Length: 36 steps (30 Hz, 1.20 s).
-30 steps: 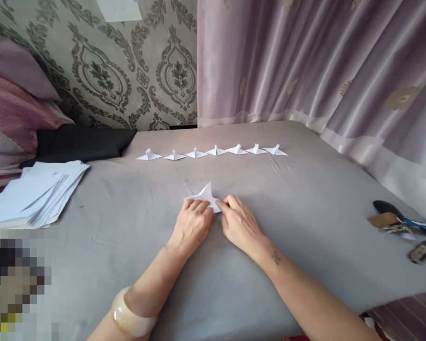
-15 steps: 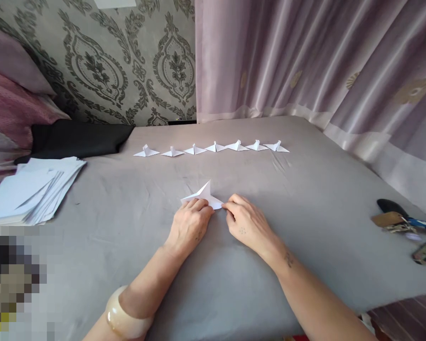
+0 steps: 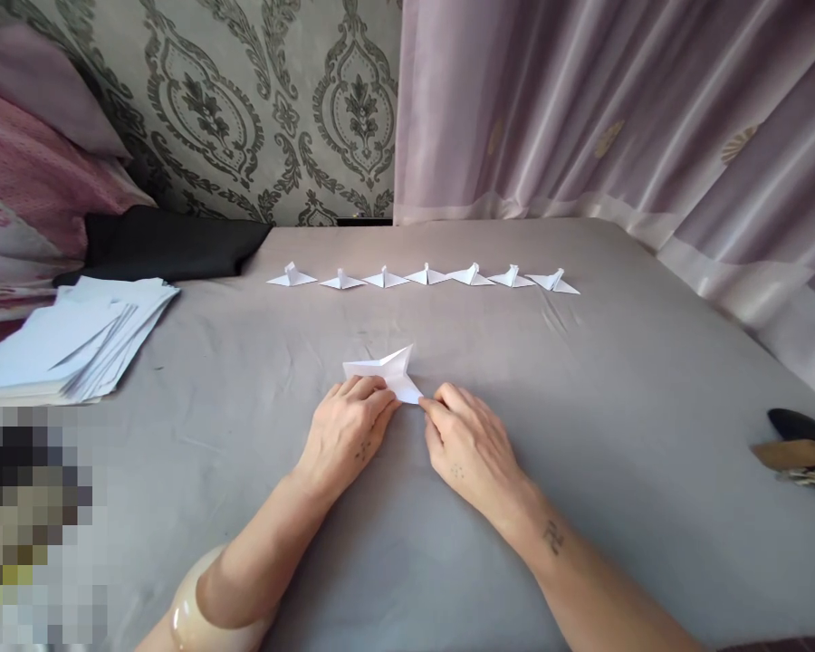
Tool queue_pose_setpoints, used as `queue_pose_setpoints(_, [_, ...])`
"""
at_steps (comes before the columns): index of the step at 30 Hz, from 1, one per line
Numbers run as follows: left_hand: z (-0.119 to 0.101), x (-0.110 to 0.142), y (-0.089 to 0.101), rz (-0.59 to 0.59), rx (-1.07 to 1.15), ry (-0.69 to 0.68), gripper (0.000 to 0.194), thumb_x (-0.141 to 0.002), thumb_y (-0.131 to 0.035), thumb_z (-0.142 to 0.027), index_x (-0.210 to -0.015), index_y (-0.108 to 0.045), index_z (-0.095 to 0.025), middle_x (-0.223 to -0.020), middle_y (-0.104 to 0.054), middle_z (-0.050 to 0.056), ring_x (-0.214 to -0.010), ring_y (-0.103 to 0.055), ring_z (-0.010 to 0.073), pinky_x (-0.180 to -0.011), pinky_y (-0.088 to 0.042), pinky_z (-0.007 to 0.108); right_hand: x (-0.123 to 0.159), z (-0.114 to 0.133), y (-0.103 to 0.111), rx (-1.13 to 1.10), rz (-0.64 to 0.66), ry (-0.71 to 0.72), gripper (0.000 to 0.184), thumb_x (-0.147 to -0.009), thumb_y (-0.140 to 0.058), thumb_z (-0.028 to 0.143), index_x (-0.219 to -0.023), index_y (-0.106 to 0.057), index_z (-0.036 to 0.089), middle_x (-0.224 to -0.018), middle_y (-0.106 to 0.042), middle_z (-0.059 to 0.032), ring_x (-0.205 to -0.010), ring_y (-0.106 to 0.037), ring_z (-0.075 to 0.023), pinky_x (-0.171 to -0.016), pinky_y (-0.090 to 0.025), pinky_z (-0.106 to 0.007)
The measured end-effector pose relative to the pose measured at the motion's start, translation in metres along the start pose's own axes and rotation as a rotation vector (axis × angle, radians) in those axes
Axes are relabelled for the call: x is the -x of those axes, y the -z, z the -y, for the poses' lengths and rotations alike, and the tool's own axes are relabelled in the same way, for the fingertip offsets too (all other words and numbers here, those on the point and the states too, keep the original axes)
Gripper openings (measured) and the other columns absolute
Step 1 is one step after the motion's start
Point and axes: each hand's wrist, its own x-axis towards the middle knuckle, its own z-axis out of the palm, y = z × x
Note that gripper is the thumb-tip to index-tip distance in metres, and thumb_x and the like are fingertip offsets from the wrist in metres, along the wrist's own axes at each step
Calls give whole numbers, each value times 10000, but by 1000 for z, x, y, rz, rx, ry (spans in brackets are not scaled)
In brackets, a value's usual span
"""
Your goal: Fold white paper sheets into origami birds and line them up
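A white folded paper (image 3: 399, 369) with several pointed corners rests on the grey cloth in front of me. My left hand (image 3: 348, 426) presses over its near left part, fingers closed on the edge. The fingertips of my right hand (image 3: 467, 433) pinch the paper's lower right tip. Part of the paper is hidden beneath my left fingers. Beyond it, several small white folded-paper figures (image 3: 426, 274) with raised middles and spread points stand in a row, apart from both hands.
A stack of white paper sheets (image 3: 81, 340) lies at the left, with a dark folded cloth (image 3: 177, 244) behind it. Keys with a brown tag (image 3: 791, 455) lie at the right edge. A purple curtain (image 3: 550, 109) hangs along the far right side of the grey-covered surface (image 3: 625, 380).
The view has shifted slightly, moving the background. The folded paper has turned a little, its left point now sitting higher. Both hands keep their hold on it.
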Motion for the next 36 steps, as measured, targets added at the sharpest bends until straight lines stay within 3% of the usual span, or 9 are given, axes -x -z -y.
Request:
queue_pose_setpoints(4, [-1,-1,-1,-5,0,29,279,-968,-398,-255,-877,-654,-192,-1003,-696,55,-869,-618,205,-711,-429,334,-3,0,-4,-36,-41,-53,233,-941,-442,180,-899,-670,210,-827,-610,-44,-782,-575,-177,-676,-386,-305])
queue_pose_setpoints(9, [-1,-5,-5,-54,-5,52,255,-964,-411,-245,-900,-653,-199,-968,-706,47,-884,-633,207,-799,-399,359,-8,-1,-11,-65,-97,-112,200,-944,-476,235,-818,-629,208,-823,-621,-33,-768,-584,-164,-632,-353,-289])
queue_pose_setpoints(20, [0,-11,-8,-30,-32,67,260,-975,-399,-236,-863,-628,-184,-902,-686,39,-857,-628,192,-866,-342,377,-14,3,-14,-109,-89,-238,182,-915,-523,254,-764,-609,200,-808,-612,-11,-710,-565,-137,-582,-318,-263])
queue_pose_setpoints(36, [5,-21,-9,3,-114,-19,278,-980,-385,-231,-787,-575,-171,-813,-654,28,-779,-615,186,-834,-311,381,-16,2,-16,-128,-76,-246,172,-913,-516,236,-759,-586,206,-802,-614,-3,-676,-554,-134,-582,-298,-272])
